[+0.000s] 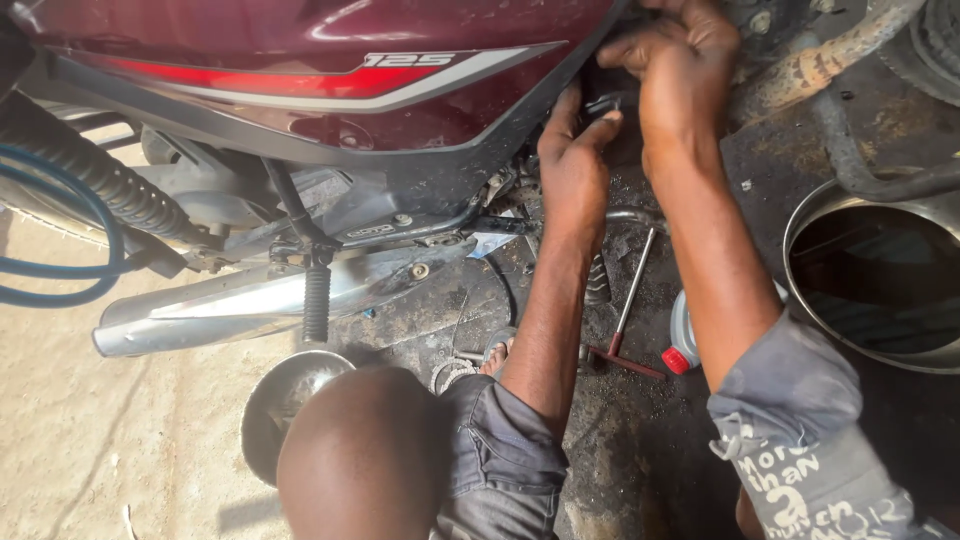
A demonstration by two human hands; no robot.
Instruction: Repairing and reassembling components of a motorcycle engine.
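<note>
A maroon motorcycle side panel [330, 40] with a red and white stripe fills the top. My left hand [572, 165] reaches up under its dark lower edge, finger and thumb pinching a small black part [603, 104]. Just above and to the right, my right hand [682, 62] is curled over the panel's rear end, its fingertips hidden against the edge. Both forearms come out of grey sleeves [800, 430]. Greasy engine parts behind the hands lie in shadow.
Under the panel sit a chrome exhaust [230, 300], a shock spring [316, 300] and a blue hose [60, 270]. On the oily ground lie a T-handle wrench [628, 310], a red-capped bottle [682, 345] and a metal bowl [280, 395]. A large metal basin [800, 215] stands right. A person's bare head [360, 455] is at the bottom.
</note>
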